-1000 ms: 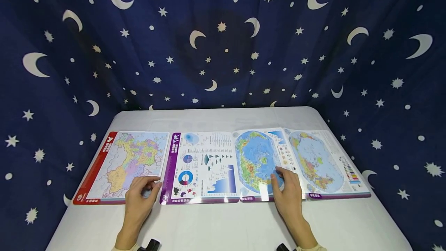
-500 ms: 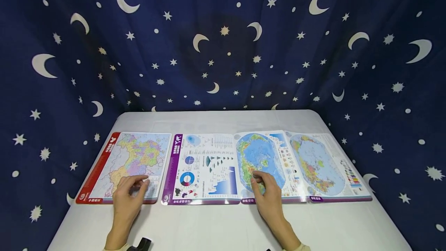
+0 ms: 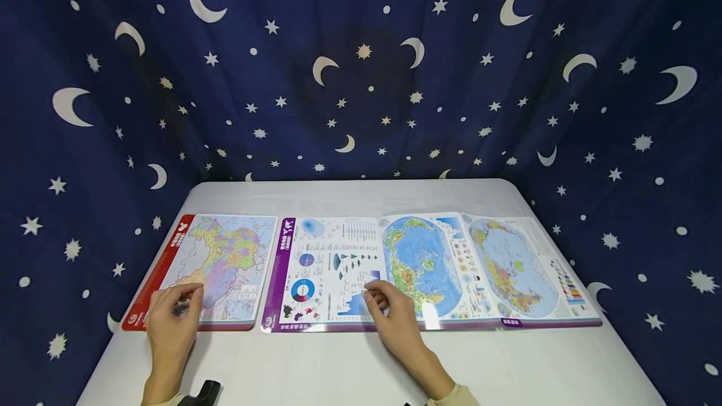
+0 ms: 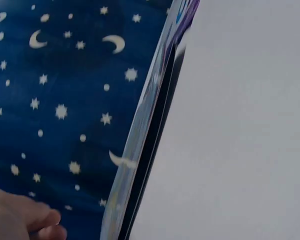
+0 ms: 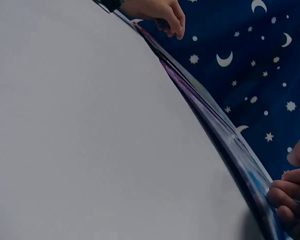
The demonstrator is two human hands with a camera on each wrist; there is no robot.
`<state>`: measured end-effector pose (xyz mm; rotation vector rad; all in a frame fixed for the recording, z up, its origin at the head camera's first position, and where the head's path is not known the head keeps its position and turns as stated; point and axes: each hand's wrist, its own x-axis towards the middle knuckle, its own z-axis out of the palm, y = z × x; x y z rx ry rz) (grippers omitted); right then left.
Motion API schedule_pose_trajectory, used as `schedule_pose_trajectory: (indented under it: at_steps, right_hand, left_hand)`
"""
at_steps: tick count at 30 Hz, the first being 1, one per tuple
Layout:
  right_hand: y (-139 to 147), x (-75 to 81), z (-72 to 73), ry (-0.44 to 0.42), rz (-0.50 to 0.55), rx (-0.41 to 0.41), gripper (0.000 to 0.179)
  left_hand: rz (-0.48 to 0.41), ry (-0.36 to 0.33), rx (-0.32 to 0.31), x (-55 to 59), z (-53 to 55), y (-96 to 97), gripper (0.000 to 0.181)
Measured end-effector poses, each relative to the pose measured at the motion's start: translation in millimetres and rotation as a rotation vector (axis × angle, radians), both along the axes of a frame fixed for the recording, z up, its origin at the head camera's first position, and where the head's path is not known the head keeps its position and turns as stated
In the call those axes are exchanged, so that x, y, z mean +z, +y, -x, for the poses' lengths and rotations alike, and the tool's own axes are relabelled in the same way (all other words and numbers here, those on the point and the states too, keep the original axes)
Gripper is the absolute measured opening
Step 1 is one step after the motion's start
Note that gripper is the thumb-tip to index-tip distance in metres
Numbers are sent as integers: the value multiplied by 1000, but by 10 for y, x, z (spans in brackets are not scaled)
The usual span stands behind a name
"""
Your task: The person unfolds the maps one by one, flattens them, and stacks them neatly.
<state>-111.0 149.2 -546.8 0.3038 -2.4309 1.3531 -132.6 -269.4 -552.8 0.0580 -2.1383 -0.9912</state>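
Observation:
Four laminated sheets lie in a row on the white table (image 3: 350,368): a red-bordered map (image 3: 225,255), a purple-bordered chart sheet (image 3: 327,255), a blue globe map (image 3: 429,255) and a pale world map (image 3: 519,262). My left hand (image 3: 183,302) rests with loosely curled fingers on the red-bordered map's near left part. My right hand (image 3: 380,298) touches the near edge where the chart sheet meets the globe map. In the left wrist view my left hand (image 4: 25,220) shows beside the sheets' edge (image 4: 140,135). My right hand (image 5: 287,195) lies on the sheet edge in the right wrist view.
A dark blue cloth (image 3: 361,80) printed with moons and stars hangs behind and beside the table. The sheets span most of the table's width. Bare white tabletop (image 3: 338,196) shows beyond them and in front of them. A black wrist strap (image 3: 205,388) shows at the bottom.
Both hands have slid left along the sheets' near edge: the right from the globe map to the chart sheet's seam, the left from the red-bordered map's right corner toward its left.

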Motion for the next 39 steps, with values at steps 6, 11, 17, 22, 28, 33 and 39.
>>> schedule_pose_trajectory:
  at_steps: [6, 11, 17, 22, 28, 33, 39]
  right_hand:
    - [-299, 66, 106, -4, -32, 88, 18]
    - [-545, 112, 181, 28, -57, 65, 19]
    - [-946, 144, 297, -67, -47, 42, 36]
    - [-1279, 67, 332, -86, -86, 36, 52]
    - [-1468, -75, 335, -66, -148, 31, 53]
    - [-1558, -145, 272, -14, -225, 59, 57]
    - [-1616, -161, 227, 62, -351, 82, 54]
  left_hand:
    - [-54, 57, 173, -11, 8, -207, 10]
    - [-56, 31, 225, -33, 56, -263, 11]
    - [-71, -65, 310, 0, 127, -348, 19]
    - [-65, -188, 387, -57, 98, -442, 28]
    - [-30, -365, 429, -163, 94, -428, 45]
    - [-33, -431, 473, -155, 74, -442, 50]
    - [-93, -465, 471, -78, 57, -467, 49]
